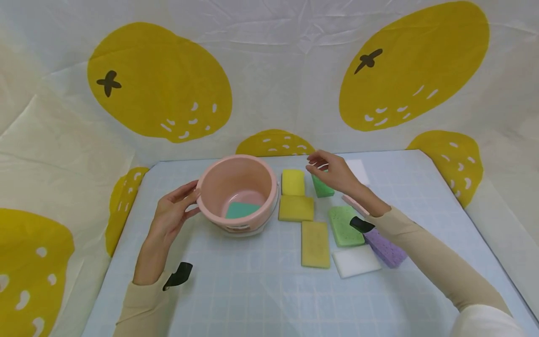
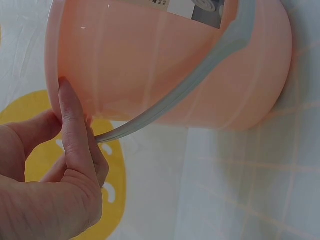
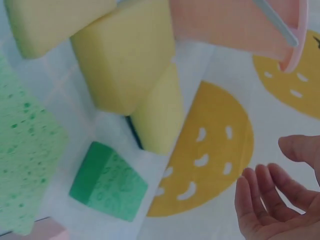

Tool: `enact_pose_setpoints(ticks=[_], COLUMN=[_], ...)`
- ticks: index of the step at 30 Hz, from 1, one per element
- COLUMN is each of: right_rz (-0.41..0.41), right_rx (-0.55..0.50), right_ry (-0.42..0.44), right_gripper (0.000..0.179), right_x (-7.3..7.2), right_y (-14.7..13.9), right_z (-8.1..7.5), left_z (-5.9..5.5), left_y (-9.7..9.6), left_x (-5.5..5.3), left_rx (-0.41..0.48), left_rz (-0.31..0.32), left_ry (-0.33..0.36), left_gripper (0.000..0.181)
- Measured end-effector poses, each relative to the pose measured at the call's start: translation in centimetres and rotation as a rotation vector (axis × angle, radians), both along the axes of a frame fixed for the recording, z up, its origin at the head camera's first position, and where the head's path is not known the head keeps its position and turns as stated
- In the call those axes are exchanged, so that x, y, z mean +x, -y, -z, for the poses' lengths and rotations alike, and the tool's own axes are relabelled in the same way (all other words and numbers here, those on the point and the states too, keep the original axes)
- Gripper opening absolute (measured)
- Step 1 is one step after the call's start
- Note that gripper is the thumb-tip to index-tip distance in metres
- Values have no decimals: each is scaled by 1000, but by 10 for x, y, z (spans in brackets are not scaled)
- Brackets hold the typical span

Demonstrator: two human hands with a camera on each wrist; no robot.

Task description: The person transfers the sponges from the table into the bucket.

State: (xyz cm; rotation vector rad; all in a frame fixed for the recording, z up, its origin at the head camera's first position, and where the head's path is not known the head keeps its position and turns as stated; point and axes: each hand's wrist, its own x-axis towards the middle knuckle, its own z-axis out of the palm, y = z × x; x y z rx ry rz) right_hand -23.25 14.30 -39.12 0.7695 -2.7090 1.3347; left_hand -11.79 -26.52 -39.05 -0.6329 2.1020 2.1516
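Note:
A pink bucket (image 1: 223,187) stands upright on the table, with a flat teal piece (image 1: 242,210) lying at its bottom. My left hand (image 1: 170,210) pinches the bucket's rim on the left side; in the left wrist view the thumb and fingers grip that edge, and the pale handle (image 2: 185,92) hangs down along the wall. Above a small green sponge (image 1: 323,188) my right hand (image 1: 334,174) hovers with relaxed, slightly bent fingers and nothing in them. The right wrist view shows the green sponge (image 3: 112,182) apart from that hand.
Between bucket and right arm lie a bright yellow sponge (image 1: 293,181), two duller yellow ones (image 1: 296,208), a light green sponge (image 1: 344,227), a white pad (image 1: 356,262) and a purple sponge (image 1: 388,249). A pink piece (image 1: 354,204) is partly under the forearm. Behind stands a fruit-printed cloth (image 1: 290,93).

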Motion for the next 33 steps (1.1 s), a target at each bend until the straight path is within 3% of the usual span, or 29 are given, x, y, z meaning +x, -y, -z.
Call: enact_pose_setpoints(ticks=[8,16,33], right_rz=[74,132,193], right_rx=[13,28,66], right_ry=[9,81,121], right_gripper=[28,31,37], right_x=[3,6,29], right_y=[-27,-55,-104], right_z=[17,31,45], left_z=[1,0,2], left_y=[0,0,0], left_x=[0,0,-1], left_rx=[5,23,16], left_rz=[3,7,-14], left_ry=[4,-11,-1], left_gripper=[59,59,55])
